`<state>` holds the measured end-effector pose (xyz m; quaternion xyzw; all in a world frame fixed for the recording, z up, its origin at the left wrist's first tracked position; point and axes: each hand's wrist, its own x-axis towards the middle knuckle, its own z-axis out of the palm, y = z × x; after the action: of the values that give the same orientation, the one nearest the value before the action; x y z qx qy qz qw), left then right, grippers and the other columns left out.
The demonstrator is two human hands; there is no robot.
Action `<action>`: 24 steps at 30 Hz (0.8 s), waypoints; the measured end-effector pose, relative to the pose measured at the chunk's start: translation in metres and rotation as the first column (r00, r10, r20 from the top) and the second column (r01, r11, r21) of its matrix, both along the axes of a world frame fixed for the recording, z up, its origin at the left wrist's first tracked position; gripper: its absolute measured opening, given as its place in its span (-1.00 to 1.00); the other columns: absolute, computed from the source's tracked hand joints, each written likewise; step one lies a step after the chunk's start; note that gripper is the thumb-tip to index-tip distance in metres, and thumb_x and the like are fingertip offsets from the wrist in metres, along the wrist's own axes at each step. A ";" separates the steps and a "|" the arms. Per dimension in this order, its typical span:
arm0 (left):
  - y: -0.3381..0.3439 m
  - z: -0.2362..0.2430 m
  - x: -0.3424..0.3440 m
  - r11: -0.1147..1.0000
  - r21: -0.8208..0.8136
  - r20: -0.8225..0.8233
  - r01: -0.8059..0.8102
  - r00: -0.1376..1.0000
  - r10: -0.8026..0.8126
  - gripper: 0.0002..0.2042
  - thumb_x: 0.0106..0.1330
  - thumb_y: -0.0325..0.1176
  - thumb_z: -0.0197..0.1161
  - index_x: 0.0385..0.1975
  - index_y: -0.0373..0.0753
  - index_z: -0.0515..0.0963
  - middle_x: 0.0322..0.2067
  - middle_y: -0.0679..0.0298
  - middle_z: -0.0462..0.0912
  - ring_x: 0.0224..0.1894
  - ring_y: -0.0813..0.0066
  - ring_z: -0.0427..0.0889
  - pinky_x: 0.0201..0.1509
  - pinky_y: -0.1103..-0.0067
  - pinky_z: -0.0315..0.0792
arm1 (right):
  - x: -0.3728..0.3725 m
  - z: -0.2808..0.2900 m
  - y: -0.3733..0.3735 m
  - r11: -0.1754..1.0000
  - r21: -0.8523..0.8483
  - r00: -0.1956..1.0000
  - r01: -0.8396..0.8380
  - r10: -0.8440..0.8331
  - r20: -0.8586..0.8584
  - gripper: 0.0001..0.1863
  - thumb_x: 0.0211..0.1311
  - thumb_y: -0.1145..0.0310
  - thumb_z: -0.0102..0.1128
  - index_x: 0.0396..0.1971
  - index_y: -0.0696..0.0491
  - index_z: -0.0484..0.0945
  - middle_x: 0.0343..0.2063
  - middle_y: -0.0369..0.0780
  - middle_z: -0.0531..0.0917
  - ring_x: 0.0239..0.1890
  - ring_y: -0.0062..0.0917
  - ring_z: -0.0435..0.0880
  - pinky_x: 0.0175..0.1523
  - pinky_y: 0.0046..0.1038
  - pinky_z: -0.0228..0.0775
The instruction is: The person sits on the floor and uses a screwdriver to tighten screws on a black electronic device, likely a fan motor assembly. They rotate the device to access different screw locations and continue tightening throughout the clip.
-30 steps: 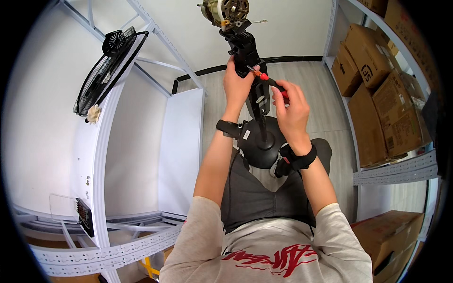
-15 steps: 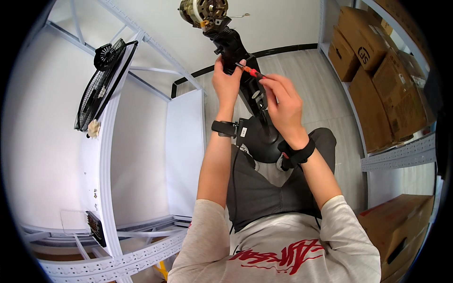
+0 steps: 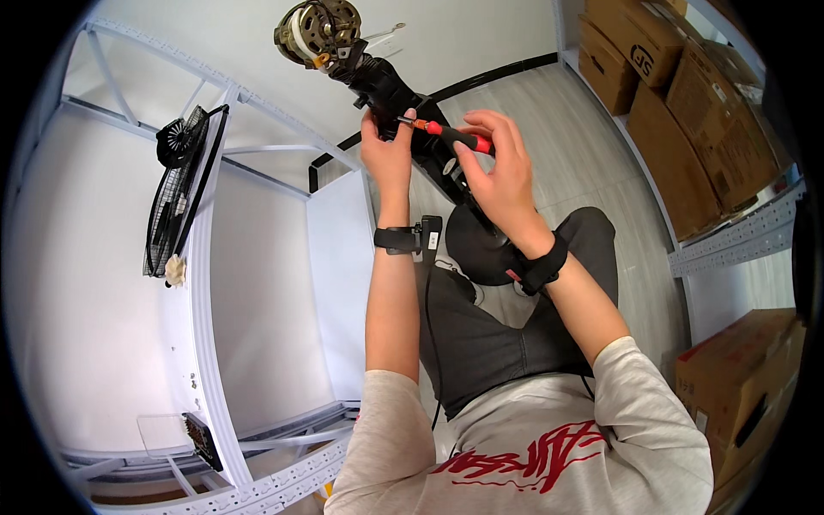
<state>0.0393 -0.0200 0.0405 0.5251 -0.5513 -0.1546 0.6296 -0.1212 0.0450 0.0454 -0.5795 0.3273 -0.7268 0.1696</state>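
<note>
A partly stripped black fan stand (image 3: 390,90) leans away from me, its bare motor (image 3: 335,33) at the far end and its round base (image 3: 470,253) between my feet. My left hand (image 3: 388,163) is closed around the stand's upper body, the thumb beside the screwdriver's tip end. In my right hand (image 3: 505,184) is a red-and-black screwdriver (image 3: 468,140), its handle between thumb and fingers. The shaft points left at the stand near my left thumb. Whether the tip sits in a screw is too small to tell.
On the white shelf (image 3: 206,326) at left lie a black wire fan guard (image 3: 167,206), small screws (image 3: 194,382) and a dark tray of small parts (image 3: 202,442). Cardboard boxes (image 3: 678,146) fill the rack at right, with another carton (image 3: 738,369) lower down.
The view has shifted, putting the stand and hands further left in the picture. My right fingers have loosened and spread around the screwdriver handle, showing more of it.
</note>
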 end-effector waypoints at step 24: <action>0.003 0.002 -0.002 0.996 0.001 -0.066 0.087 0.994 -0.086 -0.47 0.17 -0.31 0.45 0.07 -0.40 0.42 -0.14 0.25 0.61 -0.13 0.55 0.54 -0.01 0.63 0.39 | 0.001 0.000 0.008 0.998 0.060 0.990 0.019 -0.010 -0.139 -0.80 0.10 0.50 0.32 -0.25 0.09 0.54 -0.31 -0.21 0.49 -0.31 -0.42 0.56 -0.21 -0.45 0.44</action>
<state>0.0376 -0.0165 0.0427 0.4965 -0.5522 -0.1999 0.6392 -0.1203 0.0529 0.0453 -0.6207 0.3646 -0.6757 0.1589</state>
